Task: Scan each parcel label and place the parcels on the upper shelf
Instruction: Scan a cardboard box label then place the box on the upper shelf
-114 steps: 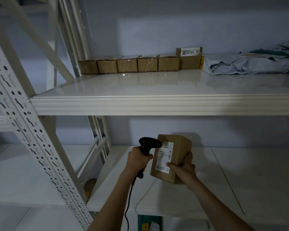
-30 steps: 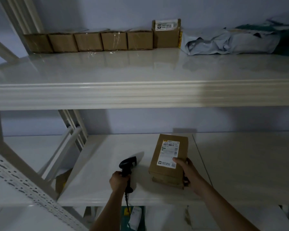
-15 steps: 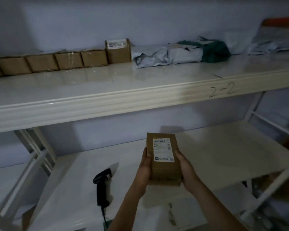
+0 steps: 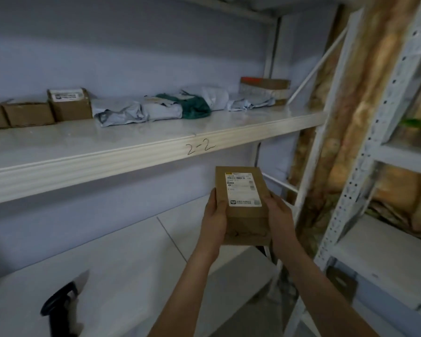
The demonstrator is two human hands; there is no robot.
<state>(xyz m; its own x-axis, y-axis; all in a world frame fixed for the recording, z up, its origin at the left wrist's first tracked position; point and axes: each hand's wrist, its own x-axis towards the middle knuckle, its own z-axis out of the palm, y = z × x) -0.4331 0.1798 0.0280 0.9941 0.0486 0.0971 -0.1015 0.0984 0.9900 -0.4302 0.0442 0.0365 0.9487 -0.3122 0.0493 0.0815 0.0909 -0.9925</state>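
A brown cardboard parcel [image 4: 243,207] with a white label on top is held in the air between both hands, just below the front edge of the upper shelf [image 4: 131,156], which is marked "2-2". My left hand [image 4: 214,217] grips its left side and my right hand [image 4: 278,217] grips its right side. The black barcode scanner [image 4: 58,305] lies on the lower shelf [image 4: 122,263] at the bottom left, away from both hands.
On the upper shelf stand a row of small brown boxes [image 4: 29,114], grey and green poly mailers [image 4: 156,108] and a taped box [image 4: 265,90] at the far right. White perforated rack posts [image 4: 365,166] rise on the right, with another rack behind them.
The scanner was put down on the lower shelf and my left hand joined the right on the parcel. The view has swung right and the parcel has risen toward the upper shelf.
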